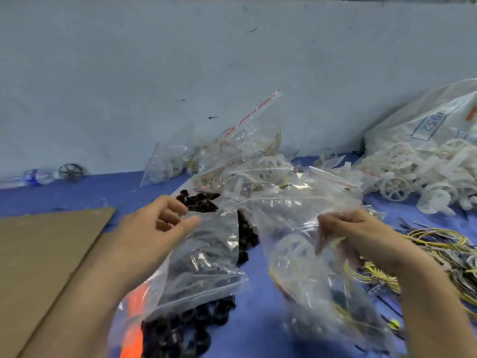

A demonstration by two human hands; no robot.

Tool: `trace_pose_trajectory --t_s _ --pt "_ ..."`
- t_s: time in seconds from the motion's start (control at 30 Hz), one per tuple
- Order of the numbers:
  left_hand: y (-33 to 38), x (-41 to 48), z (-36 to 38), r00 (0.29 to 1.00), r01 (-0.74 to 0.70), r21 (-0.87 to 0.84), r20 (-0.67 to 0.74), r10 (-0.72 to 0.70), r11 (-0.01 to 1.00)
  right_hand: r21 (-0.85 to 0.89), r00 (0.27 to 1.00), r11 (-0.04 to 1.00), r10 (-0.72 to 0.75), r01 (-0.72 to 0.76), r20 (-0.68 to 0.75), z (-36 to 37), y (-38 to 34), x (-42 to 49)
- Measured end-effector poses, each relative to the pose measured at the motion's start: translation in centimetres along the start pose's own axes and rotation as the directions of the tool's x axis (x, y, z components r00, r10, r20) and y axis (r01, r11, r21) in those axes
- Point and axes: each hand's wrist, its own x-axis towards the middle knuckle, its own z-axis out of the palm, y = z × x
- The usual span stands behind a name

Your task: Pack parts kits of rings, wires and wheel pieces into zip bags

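While the right hand [356,236] grips a clear zip bag [309,280] near its top, fingers curled into the plastic, a white wheel piece [293,250] shows through the film. The bag is blurred, centre right, over the blue table [258,313].

Left hand [154,226]: fingers curled, thumb out toward the mouth of a bigger bag of black rings [206,262]; cannot tell whether it pinches anything.

Loose black rings [180,332] lie at that bag's near end.

Behind both hands, a heap of filled zip bags [245,164].

Far right, a white sack [426,125], with loose wheel pieces [395,188] at its foot.

A tangle of yellow and black wires [444,246] lies just beside the right wrist.

A cardboard sheet [38,254] lies at left.
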Motion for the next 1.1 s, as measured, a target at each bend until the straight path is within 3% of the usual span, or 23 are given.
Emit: trace_pose_trajectory --t_s 0.07,0.13,0.2,0.27,0.33,0.43,0.53,0.6,0.7,0.77,0.83,0.93,1.0,1.1 --pt "-2.5 -1.6 -0.5 0.933 0.046 0.376 0.316 -0.174 0.926 0.050 1.000 0.999 0.005 -0.003 -0.022 -0.5 -1.2 -1.0" --pt "-4.6 -3.4 0.7 0.858 -0.032 0.490 0.461 -0.228 0.871 0.161 0.999 0.987 0.030 -0.025 -0.030 -1.2 -3.2 -1.1" --pt "-5.3 -4.8 2.1 0.887 -0.092 0.528 0.428 -0.171 0.845 0.377 0.986 0.926 0.048 0.016 -0.160 -2.2 -6.1 0.3" --pt "-5.2 -5.3 3.7 0.928 -0.202 0.571 0.371 -0.030 0.796 0.634 0.946 0.751 0.038 0.185 -0.322 -3.2 -9.0 2.5" --pt "-4.7 -4.9 4.9 0.952 -0.278 0.580 0.274 0.138 0.765 0.740 0.906 0.605 0.072 0.294 -0.418 -4.0 -11.1 4.4" --pt "-4.5 -3.9 5.8 0.973 -0.220 0.562 0.191 0.134 0.798 0.701 0.912 0.684 0.132 0.199 -0.388 -1.9 -10.2 4.0" --pt "-5.1 -3.5 6.5 0.941 -0.227 0.577 0.337 0.025 0.784 0.596 0.975 0.802 0.104 0.035 -0.197 3.7 -5.2 1.2" --pt "-5.0 -3.3 7.0 0.953 -0.230 0.585 0.296 0.060 0.777 0.540 0.986 0.838 0.145 -0.082 -0.076 7.1 -1.9 -0.9" --pt "-4.5 -2.4 7.1 0.995 -0.095 0.414 0.041 0.085 0.905 0.443 0.970 0.881 0.228 -0.170 -0.083 10.1 1.7 -1.6" --pt "-3.4 -1.5 6.5 0.983 -0.015 0.184 -0.179 0.049 0.983 0.225 0.966 0.954 0.228 -0.197 -0.119 11.3 3.1 -0.8" --pt "-2.5 0.0 5.4 0.932 0.038 -0.055 -0.359 -0.055 0.998 -0.022 0.974 0.983 0.176 -0.180 -0.142 12.3 4.1 0.4" --pt "-2.0 2.3 4.1 0.926 0.072 -0.445 -0.302 -0.225 0.893 -0.166 0.995 0.981 0.102 -0.099 0.012 14.3 4.1 2.1" --pt "-2.1 3.0 4.6 0.939 0.111 -0.511 -0.228 -0.258 0.853 -0.280 0.984 0.960 0.060 -0.011 0.168 16.0 4.0 3.1" --pt "-2.4 2.7 6.1 0.957 0.121 -0.512 -0.166 -0.237 0.850 -0.352 0.984 0.935 0.019 0.045 0.176 17.2 4.1 3.7"
